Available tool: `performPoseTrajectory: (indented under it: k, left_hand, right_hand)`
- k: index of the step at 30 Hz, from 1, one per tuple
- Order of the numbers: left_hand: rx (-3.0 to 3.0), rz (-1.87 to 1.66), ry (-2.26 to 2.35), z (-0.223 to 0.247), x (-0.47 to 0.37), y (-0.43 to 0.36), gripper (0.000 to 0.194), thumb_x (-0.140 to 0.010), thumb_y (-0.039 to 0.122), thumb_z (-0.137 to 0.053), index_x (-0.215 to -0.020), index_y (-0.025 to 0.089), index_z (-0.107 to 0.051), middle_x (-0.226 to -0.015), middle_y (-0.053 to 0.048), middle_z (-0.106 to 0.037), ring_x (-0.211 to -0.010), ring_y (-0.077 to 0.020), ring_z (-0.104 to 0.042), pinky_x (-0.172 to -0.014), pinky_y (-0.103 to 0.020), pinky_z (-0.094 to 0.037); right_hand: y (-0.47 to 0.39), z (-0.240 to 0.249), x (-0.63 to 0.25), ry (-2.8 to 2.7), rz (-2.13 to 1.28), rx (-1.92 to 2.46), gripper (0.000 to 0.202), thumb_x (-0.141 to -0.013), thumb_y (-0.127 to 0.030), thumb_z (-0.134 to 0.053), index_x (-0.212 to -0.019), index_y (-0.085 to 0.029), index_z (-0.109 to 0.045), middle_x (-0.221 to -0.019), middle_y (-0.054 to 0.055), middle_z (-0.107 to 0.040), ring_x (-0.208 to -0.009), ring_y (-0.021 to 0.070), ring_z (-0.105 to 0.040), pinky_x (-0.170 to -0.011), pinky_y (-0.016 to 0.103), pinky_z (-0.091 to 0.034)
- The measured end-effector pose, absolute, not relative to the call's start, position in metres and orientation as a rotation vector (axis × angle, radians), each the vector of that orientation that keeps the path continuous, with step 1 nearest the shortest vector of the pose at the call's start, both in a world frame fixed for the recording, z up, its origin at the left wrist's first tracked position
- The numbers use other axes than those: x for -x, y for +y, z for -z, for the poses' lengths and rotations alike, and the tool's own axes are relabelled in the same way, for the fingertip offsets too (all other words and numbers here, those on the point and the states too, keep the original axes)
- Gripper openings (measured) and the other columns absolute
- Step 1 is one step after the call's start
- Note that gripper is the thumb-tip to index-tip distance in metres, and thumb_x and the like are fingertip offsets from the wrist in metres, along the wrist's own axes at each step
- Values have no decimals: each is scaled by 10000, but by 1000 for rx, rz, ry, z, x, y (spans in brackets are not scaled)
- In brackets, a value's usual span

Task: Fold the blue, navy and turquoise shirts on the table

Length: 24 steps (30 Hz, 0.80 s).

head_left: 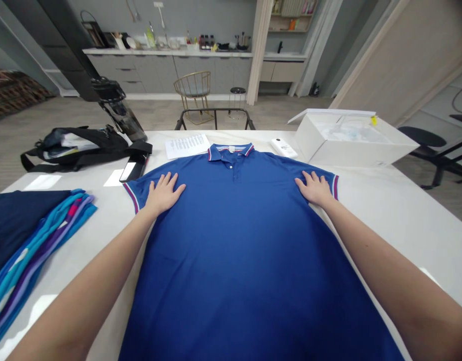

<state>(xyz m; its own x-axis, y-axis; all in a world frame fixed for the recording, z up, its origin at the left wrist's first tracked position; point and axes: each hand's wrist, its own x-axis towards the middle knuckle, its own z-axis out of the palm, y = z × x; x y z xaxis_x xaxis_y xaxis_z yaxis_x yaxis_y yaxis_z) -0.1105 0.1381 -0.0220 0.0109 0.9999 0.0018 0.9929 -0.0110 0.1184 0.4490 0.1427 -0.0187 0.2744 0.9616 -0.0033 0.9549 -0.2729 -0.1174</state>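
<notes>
A blue polo shirt [234, 240] lies spread face up on the white table [415, 215], its collar at the far side and its lower part running out of view at the bottom. My left hand [164, 193] rests flat on the shirt near the left sleeve, fingers spread. On the opposite side, near the right sleeve, my right hand [315, 188] lies on the fabric with its fingers apart. Both sleeves have white and red striped cuffs. Neither hand grips the cloth.
Folded clothes [28, 240] are stacked at the left. Behind them lie a black bag [84, 148] and a dark box [135, 168]. A printed sheet [188, 146], a small white box [283, 148] and a large open white box [353, 138] stand along the far side.
</notes>
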Motion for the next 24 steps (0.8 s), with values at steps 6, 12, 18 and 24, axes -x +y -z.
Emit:
performPoseTrajectory:
  k: [6,12,18,24]
  left_hand:
    - [-2142,-97,2190,11,106,129,795,-988,706,-221,-1627,240,-305,-1705,-115,-225,-1571,-389,-193,-1198,-729,-178]
    - [-2472,-233,2053,-1,82,106,685,-1043,555,-266,-1617,187,-327,-1685,-136,-287,-1564,-323,-251,-1254,-589,-204]
    - [-2506,-181,1917,-2,38,38,657,-1060,535,-255,-1617,196,-332,-1687,-129,-287,-1563,-327,-253,-1255,-540,-244]
    - [-2434,-170,1891,8,26,-38,658,-1048,589,-251,-1614,266,-342,-1686,-84,-296,-1566,-319,-250,-1254,-595,-218]
  right_hand:
    - [151,17,-453,-1808,-231,2460,865,-952,-782,-210,-1624,-256,-351,-1702,121,-236,-1520,503,-200,-1182,725,-179]
    - [131,-5,-427,-2039,-33,2083,718,-1047,-592,-208,-1554,-148,-455,-1644,163,-361,-1535,369,-270,-1217,661,-199]
    - [64,6,-379,-2263,-14,1894,711,-1052,-576,-246,-1551,-112,-448,-1653,183,-332,-1541,339,-277,-1233,560,-256]
    - [-8,19,-371,-2185,-33,2089,786,-1036,-643,-201,-1597,-118,-370,-1668,173,-298,-1560,335,-220,-1246,613,-155]
